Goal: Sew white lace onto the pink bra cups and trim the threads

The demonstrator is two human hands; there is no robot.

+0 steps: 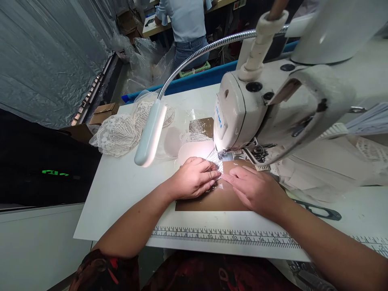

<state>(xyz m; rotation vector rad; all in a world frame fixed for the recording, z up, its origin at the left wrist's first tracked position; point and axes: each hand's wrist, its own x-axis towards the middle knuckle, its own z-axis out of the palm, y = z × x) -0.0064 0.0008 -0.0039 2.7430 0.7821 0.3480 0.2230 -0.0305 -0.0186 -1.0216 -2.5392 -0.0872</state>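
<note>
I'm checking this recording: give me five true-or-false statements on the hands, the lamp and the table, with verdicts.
1. The left hand and right hand are close together in front of the sewing machine. True.
2. The left hand is raised clear of the fabric. False: its fingers are on white patterned fabric.
3. The lamp is off. False: the lamp glows along its strip.
4. A ruler scale runs along the near edge of the table. True.
5. The cream lace pile is on the floor. False: the lace pile lies on the table.
</note>
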